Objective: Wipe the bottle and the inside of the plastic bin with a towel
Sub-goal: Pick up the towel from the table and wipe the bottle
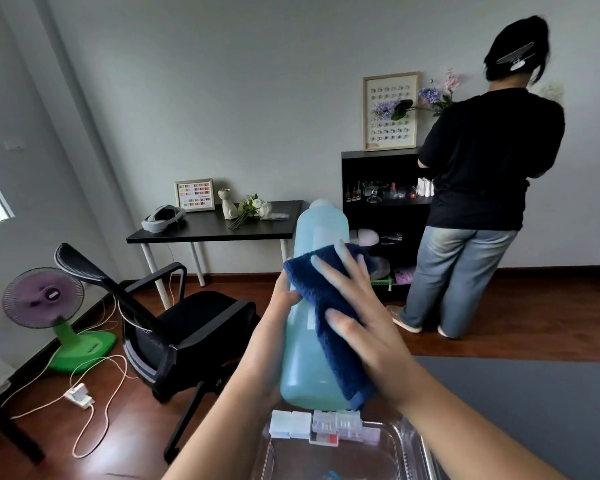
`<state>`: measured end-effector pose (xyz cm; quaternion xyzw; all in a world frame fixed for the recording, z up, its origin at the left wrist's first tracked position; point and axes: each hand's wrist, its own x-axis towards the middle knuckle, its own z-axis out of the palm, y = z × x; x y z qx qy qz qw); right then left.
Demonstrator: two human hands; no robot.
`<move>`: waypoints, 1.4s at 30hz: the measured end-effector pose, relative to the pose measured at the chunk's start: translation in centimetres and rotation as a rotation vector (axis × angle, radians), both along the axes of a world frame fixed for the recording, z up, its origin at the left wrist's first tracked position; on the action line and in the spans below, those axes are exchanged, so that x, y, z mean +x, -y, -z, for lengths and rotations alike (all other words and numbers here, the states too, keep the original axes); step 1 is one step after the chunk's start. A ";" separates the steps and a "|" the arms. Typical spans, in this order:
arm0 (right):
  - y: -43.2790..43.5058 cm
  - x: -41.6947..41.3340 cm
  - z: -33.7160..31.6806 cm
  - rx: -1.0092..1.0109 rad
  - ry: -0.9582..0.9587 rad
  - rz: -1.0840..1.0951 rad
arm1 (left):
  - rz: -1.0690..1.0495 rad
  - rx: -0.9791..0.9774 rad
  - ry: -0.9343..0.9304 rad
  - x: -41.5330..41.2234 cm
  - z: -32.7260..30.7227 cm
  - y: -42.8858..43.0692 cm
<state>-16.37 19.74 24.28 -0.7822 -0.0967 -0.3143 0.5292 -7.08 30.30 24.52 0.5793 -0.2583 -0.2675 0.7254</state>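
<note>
Clear plastic bin (409,441) sits at the bottom edge of the view, with small clear boxes (321,426) along its far rim. Above it, the left hand (274,327) grips the pale blue bottle (312,306), held tilted in mid-air. The right hand (364,327) presses a dark blue towel (329,306) flat against the bottle's side, fingers spread. Behind, a black office chair (174,323) stands on the wood floor.

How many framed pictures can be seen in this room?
2. One small framed picture stands on the black table; one large framed picture stands on the black shelf. Others may be hidden.
</note>
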 end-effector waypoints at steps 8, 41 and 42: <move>1.4 2.3 -2.2 0.789 -0.081 -0.412 | 0.055 -0.384 -0.004 -3.3 0.0 -0.1; -2.3 0.7 3.2 0.392 0.337 -0.041 | -0.014 -0.441 -0.385 -1.3 -2.8 0.7; -2.6 0.7 3.0 0.428 0.341 -0.073 | 0.011 -0.431 -0.373 -1.2 -2.8 0.7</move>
